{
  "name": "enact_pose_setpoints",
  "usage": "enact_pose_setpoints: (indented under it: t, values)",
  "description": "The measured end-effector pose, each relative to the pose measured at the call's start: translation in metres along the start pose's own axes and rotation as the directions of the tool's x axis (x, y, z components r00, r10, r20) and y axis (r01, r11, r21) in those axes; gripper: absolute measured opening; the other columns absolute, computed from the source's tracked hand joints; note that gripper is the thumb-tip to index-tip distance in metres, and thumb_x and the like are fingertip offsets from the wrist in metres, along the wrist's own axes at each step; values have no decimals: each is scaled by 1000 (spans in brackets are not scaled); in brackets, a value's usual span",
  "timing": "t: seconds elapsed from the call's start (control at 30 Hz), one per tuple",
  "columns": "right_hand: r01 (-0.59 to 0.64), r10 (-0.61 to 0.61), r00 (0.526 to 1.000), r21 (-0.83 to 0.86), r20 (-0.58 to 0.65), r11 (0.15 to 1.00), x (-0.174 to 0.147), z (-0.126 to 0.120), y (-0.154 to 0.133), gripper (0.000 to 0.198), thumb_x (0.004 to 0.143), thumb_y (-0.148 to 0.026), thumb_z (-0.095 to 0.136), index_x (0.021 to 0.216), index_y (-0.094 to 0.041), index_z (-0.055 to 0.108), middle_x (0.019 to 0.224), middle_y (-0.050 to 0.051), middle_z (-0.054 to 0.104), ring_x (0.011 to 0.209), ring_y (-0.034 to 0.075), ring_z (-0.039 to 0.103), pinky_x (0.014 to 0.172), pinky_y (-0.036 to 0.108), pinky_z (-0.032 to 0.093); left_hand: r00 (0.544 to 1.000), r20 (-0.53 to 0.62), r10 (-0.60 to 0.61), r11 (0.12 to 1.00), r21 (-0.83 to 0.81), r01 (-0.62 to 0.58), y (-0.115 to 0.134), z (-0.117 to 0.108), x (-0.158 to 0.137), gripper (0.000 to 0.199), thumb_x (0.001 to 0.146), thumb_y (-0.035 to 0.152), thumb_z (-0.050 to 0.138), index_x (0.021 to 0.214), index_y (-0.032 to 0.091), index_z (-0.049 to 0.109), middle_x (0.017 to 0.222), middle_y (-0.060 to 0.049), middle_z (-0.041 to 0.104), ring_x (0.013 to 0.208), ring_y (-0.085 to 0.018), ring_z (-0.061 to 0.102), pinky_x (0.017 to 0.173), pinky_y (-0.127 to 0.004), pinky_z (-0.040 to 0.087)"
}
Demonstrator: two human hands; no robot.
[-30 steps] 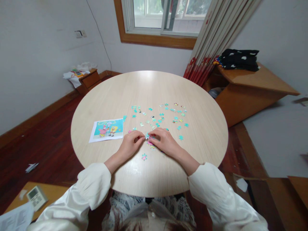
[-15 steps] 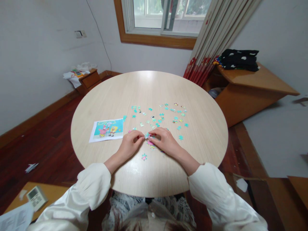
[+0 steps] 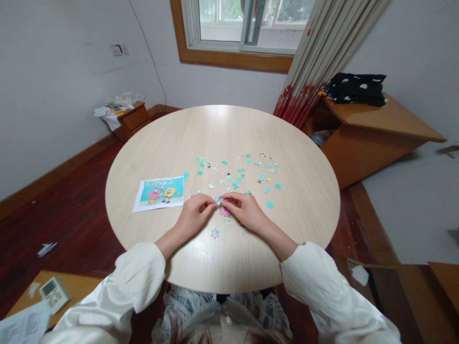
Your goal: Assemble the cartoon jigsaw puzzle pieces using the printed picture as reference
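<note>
My left hand (image 3: 193,214) and my right hand (image 3: 245,210) meet at the near middle of the round wooden table (image 3: 308,210). Their fingertips pinch small puzzle pieces (image 3: 218,201) together between them, just above the tabletop. Under my right hand lies a small cluster of pink and teal pieces (image 3: 225,213), partly hidden. A single teal and pink piece (image 3: 214,233) lies closer to me. Loose teal puzzle pieces (image 3: 247,173) are scattered beyond my hands. A printed cartoon reference picture (image 3: 159,192) lies flat to the left of my left hand.
A wooden cabinet (image 3: 373,129) with black dotted cloth (image 3: 356,88) stands at the right, beside a curtain (image 3: 315,57) under the window. A low box with papers (image 3: 122,112) sits by the left wall. A remote control (image 3: 54,293) lies on a surface at bottom left.
My right hand has shifted slightly left and curled in toward my left hand; the pieces stay pinched between the fingertips. Nothing else has moved.
</note>
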State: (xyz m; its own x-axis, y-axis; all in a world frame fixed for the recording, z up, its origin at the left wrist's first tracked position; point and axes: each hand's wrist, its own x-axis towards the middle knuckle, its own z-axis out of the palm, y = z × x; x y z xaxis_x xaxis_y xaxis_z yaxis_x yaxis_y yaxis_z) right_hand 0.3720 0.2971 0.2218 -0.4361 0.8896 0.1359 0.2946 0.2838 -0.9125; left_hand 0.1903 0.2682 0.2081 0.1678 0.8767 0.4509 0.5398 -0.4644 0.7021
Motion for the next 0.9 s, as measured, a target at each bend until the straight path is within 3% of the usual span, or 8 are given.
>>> enact_pose_setpoints:
  t: [0.17, 0.5, 0.63, 0.9]
  values:
    - [-61, 58, 998, 187, 20, 980, 0, 5, 3, 17, 85, -24, 58, 96, -16, 68, 85, 6, 72, 77, 15, 68, 77, 34, 55, 1000, -18, 10, 1000, 2, -10, -1, 1, -1, 11, 87, 20, 59, 77, 17, 63, 76, -4, 68, 70, -15, 61, 66, -28, 47]
    - [-52, 74, 993, 213, -95, 976, 4, -12, 6, 22, 80, -30, 62, 95, -17, 70, 84, 6, 72, 74, 16, 68, 73, 34, 56, 1000, 5, 15, 1000, -5, -15, 2, -1, 0, 11, 86, 17, 57, 76, 19, 63, 76, -3, 68, 72, -16, 62, 70, -30, 49]
    - [-56, 66, 988, 72, -137, 996, -9, -32, 6, 23, 81, -29, 60, 97, -16, 71, 86, 8, 73, 75, 17, 69, 73, 34, 56, 1000, 11, -6, 1000, -13, 7, 1, -1, -1, 11, 85, 19, 56, 76, 19, 63, 77, -4, 68, 73, -16, 61, 69, -31, 49]
    - [-188, 188, 982, -284, -27, 940, -51, -62, 10, 23, 82, -19, 54, 94, -15, 74, 80, 8, 73, 71, 18, 66, 68, 32, 51, 999, 46, -14, 1000, -14, 15, 3, -2, -3, 12, 86, 18, 56, 76, 18, 63, 75, -3, 67, 71, -15, 59, 67, -29, 47]
